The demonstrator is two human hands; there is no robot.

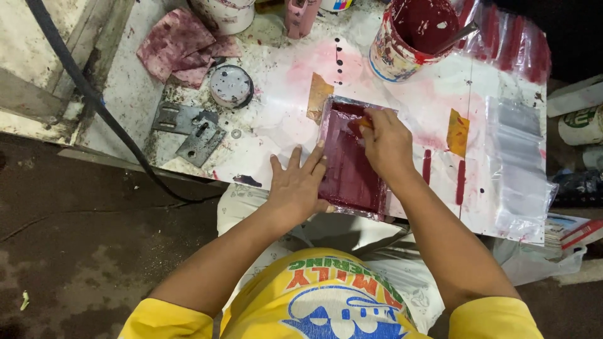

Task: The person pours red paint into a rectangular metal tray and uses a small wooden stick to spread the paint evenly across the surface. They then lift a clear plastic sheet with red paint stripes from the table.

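Note:
A rectangular metal plate [347,164] coated in dark red paint lies on the paint-stained white table [276,125]. My left hand [298,185] rests flat on the table with fingers spread, its fingertips touching the plate's left edge. Over the upper part of the plate, my right hand [386,141] is closed around a small orange-tipped tool [365,123] whose tip touches the wet paint. Most of the tool is hidden inside the fist.
An open can of dark red paint [411,37] with a stick in it stands at the back. Red-stained rags [179,47], a round lid [230,86] and two metal brackets [191,129] lie at left. A clear plastic sheet [518,163] covers the right side. A black cable [94,94] crosses the left.

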